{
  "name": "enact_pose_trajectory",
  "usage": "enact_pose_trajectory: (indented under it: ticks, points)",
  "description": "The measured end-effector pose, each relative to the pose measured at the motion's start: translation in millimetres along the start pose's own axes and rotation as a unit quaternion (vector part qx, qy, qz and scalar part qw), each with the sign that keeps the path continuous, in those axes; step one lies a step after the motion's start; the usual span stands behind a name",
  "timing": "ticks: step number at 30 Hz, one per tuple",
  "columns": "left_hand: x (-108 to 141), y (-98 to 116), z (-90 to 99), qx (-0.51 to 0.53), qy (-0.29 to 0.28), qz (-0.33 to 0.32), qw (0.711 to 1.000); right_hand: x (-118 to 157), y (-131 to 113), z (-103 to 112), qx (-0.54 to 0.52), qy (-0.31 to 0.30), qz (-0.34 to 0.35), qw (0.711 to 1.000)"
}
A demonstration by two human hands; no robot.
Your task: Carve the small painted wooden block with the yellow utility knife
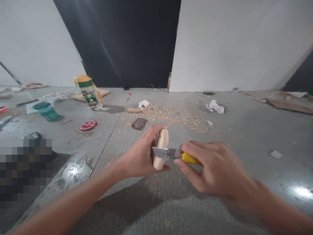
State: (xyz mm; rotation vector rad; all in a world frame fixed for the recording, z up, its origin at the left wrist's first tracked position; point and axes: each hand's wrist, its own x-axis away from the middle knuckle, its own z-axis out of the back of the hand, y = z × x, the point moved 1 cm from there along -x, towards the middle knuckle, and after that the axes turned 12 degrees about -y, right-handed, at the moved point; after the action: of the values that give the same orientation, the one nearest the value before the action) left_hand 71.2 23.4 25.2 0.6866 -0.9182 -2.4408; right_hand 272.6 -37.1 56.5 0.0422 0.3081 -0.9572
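Note:
My left hand (143,153) is closed round a pale piece of wood (163,138) with rounded ends, held on edge above the floor. A small red mark shows near its top. In my right hand (212,163) is a utility knife (192,159) with a yellow handle, its blade pointing left. The flat of the blade lies across the wood's middle, just right of my left palm; whether it cuts in, I cannot tell. My left palm hides the wood's far side.
Wood shavings (168,114) litter the grey floor ahead, beside a small wooden block (134,110) and a brown sandpaper-like scrap (139,124). Crumpled tissue (215,106) lies to the right. Leftward are a red round lid (88,125), a teal container (48,113) and a printed cup (89,93).

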Motion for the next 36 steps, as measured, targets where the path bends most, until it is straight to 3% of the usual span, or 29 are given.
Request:
enact_pose_trajectory:
  ticks: [8,14,16,22,26,32,36]
  points:
    - [-1,3,4.5,0.002,-0.006,0.003,1.0,-2,10,1,0.042,0.029,-0.008,0.999]
    - [2,1,5.2,-0.022,-0.009,-0.001,1.0,-3,47,11,0.084,0.078,-0.129,0.985]
    - [1,0,5.5,-0.033,0.0,0.004,0.999,-3,45,12,0.065,0.067,-0.118,0.989]
    - [-1,0,5.3,-0.103,0.019,-0.003,0.995,0,5,4,-0.009,-0.015,-0.039,0.999]
    - [-1,3,6.0,-0.117,0.019,-0.004,0.993,0,-3,1,-0.008,-0.026,-0.022,0.999]
    - [0,5,8.8,-0.117,0.0,-0.002,0.993,-3,4,1,0.021,0.005,0.006,1.0]
    - [2,7,10.7,-0.122,-0.017,-0.009,0.992,-3,39,6,0.045,0.039,-0.042,0.997]
